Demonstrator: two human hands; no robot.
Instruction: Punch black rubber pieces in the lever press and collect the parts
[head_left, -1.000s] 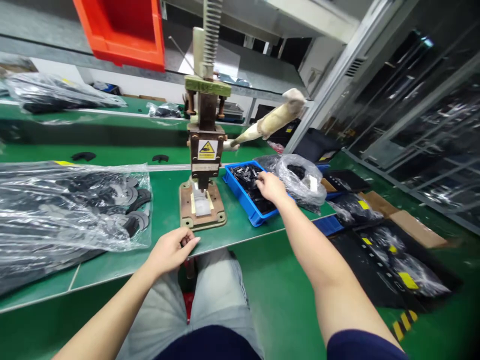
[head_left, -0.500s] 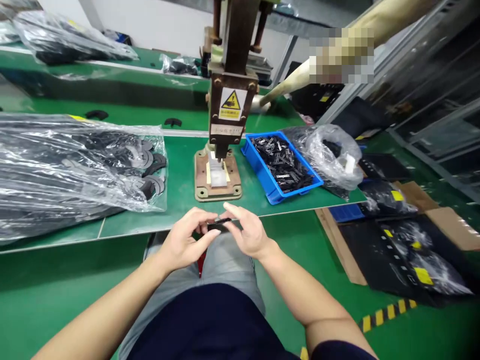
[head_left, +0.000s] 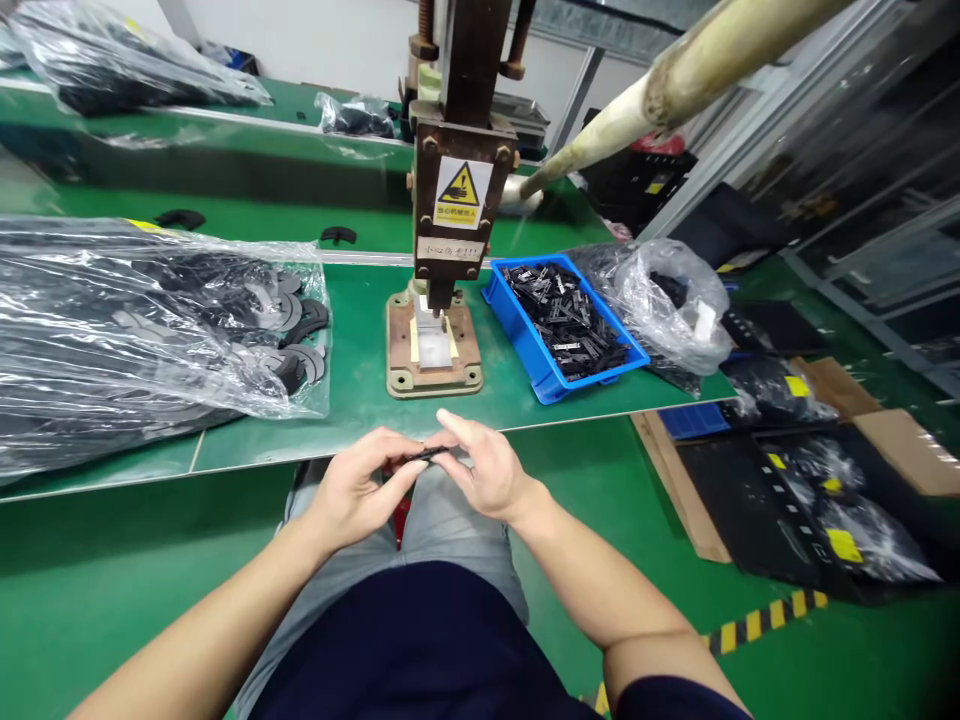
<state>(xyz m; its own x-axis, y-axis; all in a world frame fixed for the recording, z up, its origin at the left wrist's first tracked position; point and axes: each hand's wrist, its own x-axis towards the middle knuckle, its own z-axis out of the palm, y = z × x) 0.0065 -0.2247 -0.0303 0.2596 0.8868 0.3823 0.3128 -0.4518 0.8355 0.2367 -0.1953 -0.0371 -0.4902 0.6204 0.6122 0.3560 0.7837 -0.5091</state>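
Note:
A small black plastic part [head_left: 429, 454] is pinched between both hands over my lap, just short of the table's front edge. My left hand [head_left: 367, 485] is closed on its left end, thumb towards me. On its right end, the thumb and fingers of my right hand [head_left: 484, 468] are closed. Fingers cover much of the part, so its full shape is hidden. Straight ahead stands a press [head_left: 453, 200] with a warning label, its ram above a metal fixture [head_left: 433, 345] on the base. Right of it, a blue bin [head_left: 541, 375] holds many thin black pieces.
A large clear bag [head_left: 165, 330] of curved black parts covers the table's left side. Another clear bag [head_left: 671, 300] lies right of the bin. A thick pale pipe [head_left: 637, 110] slants overhead. An open carton [head_left: 682, 500] with bagged parts stands on the floor at right.
Both hands have drawn slightly closer together around the black part, which now sits a little further left and lower. The camera view has shifted slightly.

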